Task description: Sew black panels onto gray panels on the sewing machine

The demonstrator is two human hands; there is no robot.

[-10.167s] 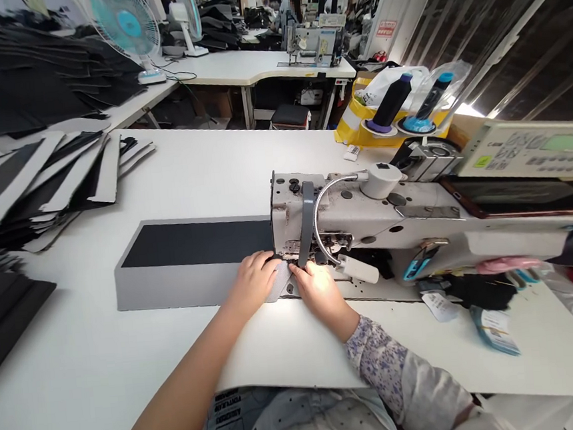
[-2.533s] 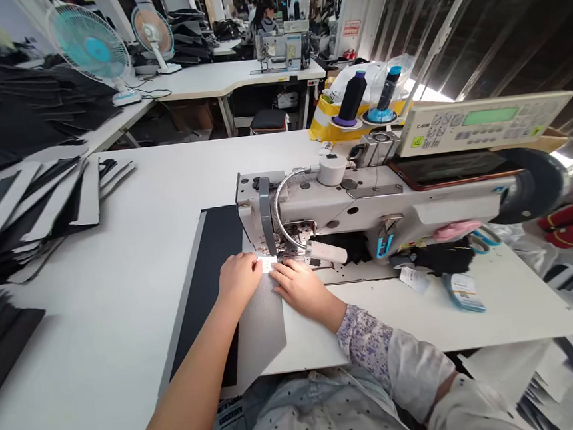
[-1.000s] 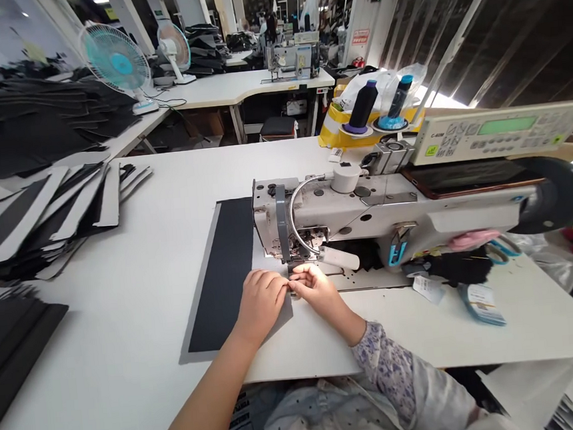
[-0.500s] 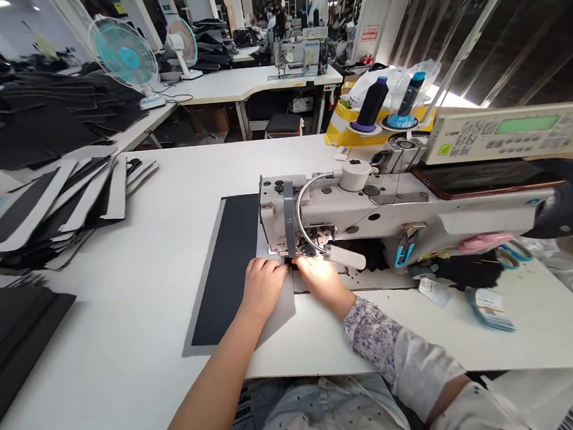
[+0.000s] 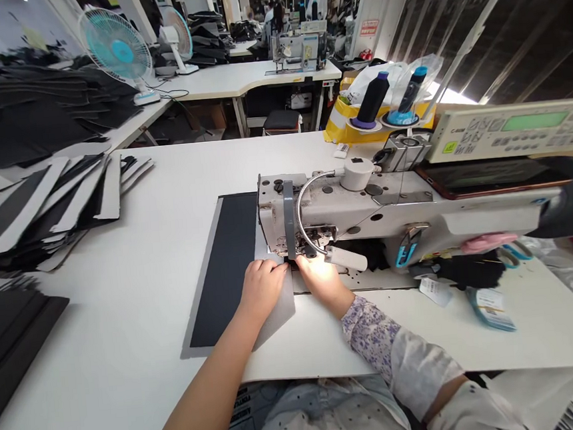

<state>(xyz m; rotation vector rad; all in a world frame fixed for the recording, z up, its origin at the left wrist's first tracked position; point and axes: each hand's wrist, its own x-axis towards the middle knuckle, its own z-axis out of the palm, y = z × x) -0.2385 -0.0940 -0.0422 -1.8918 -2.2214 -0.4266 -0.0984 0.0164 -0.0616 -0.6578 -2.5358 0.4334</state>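
Observation:
A dark fabric panel [image 5: 224, 274] with a light grey border lies flat, its right part running under the head of a sewing machine [image 5: 346, 203]. My left hand [image 5: 263, 287] rests on the grey strip at the panel's right side, fingers bent and tips gripping the cloth close to the presser foot. Just right of the needle area, my right hand [image 5: 322, 279] has its fingers drawn together at the panel's edge. Lamp light washes it out, and what its fingertips pinch is hidden. A small white lamp [image 5: 346, 258] on a bendable metal neck hangs over the right hand.
Grey and black cut pieces [image 5: 64, 201] are heaped at the left, with a dark folded stack [image 5: 16, 339] nearer. Two thread cones [image 5: 374, 100] stand behind the machine. Blue-handled scissors [image 5: 511, 255], black scraps and labels [image 5: 492, 307] lie at right. A fan [image 5: 119, 52] stands farther back.
Both hands stay at the needle area almost unmoved; the panel looks nearly the same. The whole view has shifted slightly.

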